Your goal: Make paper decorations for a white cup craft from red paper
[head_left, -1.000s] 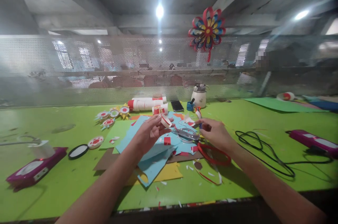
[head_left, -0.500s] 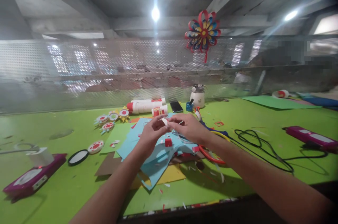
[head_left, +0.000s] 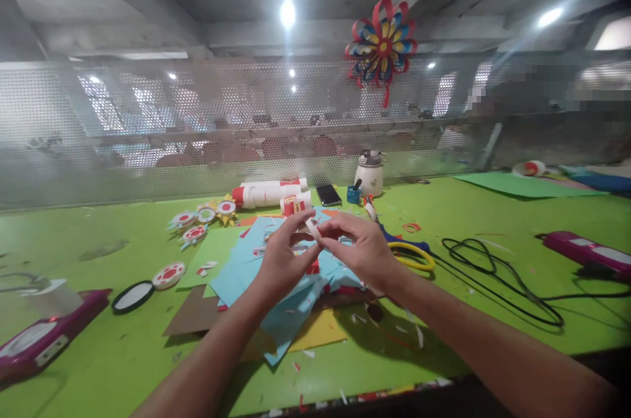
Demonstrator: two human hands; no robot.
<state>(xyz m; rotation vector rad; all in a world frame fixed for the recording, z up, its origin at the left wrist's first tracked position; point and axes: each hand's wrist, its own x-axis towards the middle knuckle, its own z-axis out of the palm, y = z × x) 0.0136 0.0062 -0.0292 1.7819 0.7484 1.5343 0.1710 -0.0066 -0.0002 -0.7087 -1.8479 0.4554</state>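
Note:
My left hand (head_left: 282, 259) and my right hand (head_left: 362, 250) meet above a pile of light blue paper sheets (head_left: 276, 277). Both pinch a small white paper strip (head_left: 312, 229) between their fingertips, held a little above the sheets. A small red paper square (head_left: 311, 267) lies on the blue paper just under the hands. Yellow-handled scissors (head_left: 413, 255) lie to the right of my right hand.
The green table (head_left: 98, 332) carries red-and-white paper rosettes (head_left: 197, 221), white glue bottles (head_left: 269, 193), a phone (head_left: 328, 194), a white jar (head_left: 370, 175), a black cable (head_left: 497, 273) and magenta devices (head_left: 586, 252) at both sides. A mesh screen with a paper flower (head_left: 382, 43) stands behind.
My right hand came from the scissors on the right over to the left hand and took hold of the white strip. Both hands now hold it closer together.

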